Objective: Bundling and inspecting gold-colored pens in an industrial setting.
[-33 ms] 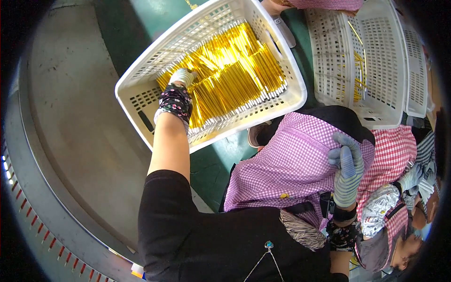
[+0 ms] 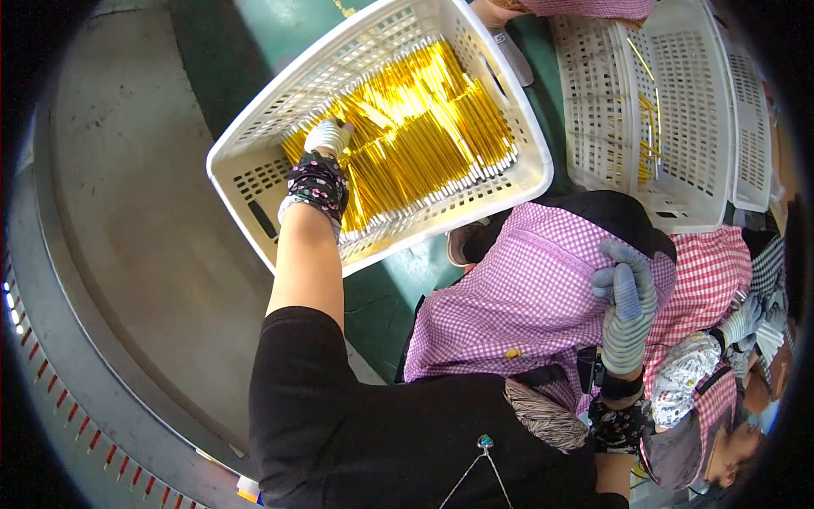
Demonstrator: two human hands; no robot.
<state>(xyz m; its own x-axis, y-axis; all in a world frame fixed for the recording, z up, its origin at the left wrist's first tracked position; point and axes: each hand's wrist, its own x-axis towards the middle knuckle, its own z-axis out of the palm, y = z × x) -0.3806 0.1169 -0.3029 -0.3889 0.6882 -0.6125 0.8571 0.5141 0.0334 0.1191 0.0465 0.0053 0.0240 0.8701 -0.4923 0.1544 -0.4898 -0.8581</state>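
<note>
A white perforated basket [image 2: 543, 161] holds rows of shiny gold sticks [image 2: 415, 153] with white ends, laid side by side. My left hand [image 2: 327, 137], in a pale striped glove, reaches into its left part. Its fingers curl down on the gold sticks; the fingertips are partly hidden. At the right, my right hand [image 2: 628, 310], in a grey-blue striped glove, is raised in front of a pink checked apron [image 2: 543, 271]. The fingers are loosely bent and apart, and nothing shows in them.
More white baskets [image 2: 695, 127] stand at the upper right, one with a few gold sticks inside. A grey metal surface with a raised curved edge [image 2: 93, 280] runs along the left. Other people in checked clothes [image 2: 704, 280] are close on the right. A person's shoe [image 2: 513, 58] is beyond the basket.
My left hand has shifted very slightly over the gold sticks. Everything else looks the same.
</note>
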